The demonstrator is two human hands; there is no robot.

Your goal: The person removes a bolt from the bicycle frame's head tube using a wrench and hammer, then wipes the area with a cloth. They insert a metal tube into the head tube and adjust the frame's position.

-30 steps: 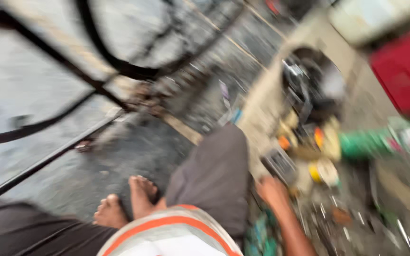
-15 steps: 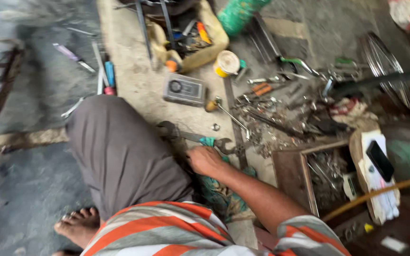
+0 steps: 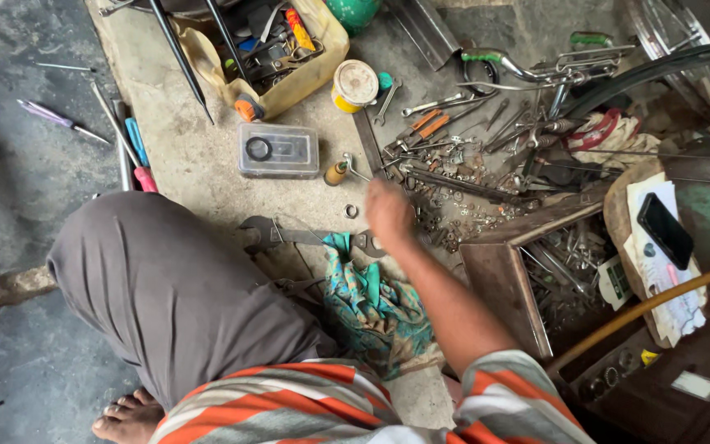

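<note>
My right hand [image 3: 388,210] reaches forward over the concrete slab, its back toward the camera and slightly blurred. The fingers hang over the edge of a heap of rusty nuts, washers and spanners [image 3: 470,177]; whether they hold anything is hidden. A loose washer [image 3: 351,211] lies just left of the hand. A large dark wrench [image 3: 285,234] lies below the hand, partly on a teal patterned cloth [image 3: 367,300]. A small wooden-handled screwdriver [image 3: 337,173] lies just above and left of it. My left hand is out of view.
My bent knee in grey trousers [image 3: 174,288] fills the lower left. A clear plastic box [image 3: 278,150], a yellow tin [image 3: 354,85] and a cut yellow tub of tools [image 3: 306,57] stand farther out. A wooden tray of tools [image 3: 503,279], a phone [image 3: 665,230] and a bicycle wheel [image 3: 659,70] are on the right.
The view swung from blurred ground to the tool heap. My right hand moved from the wrench and cloth forward to the edge of the nuts and washers.
</note>
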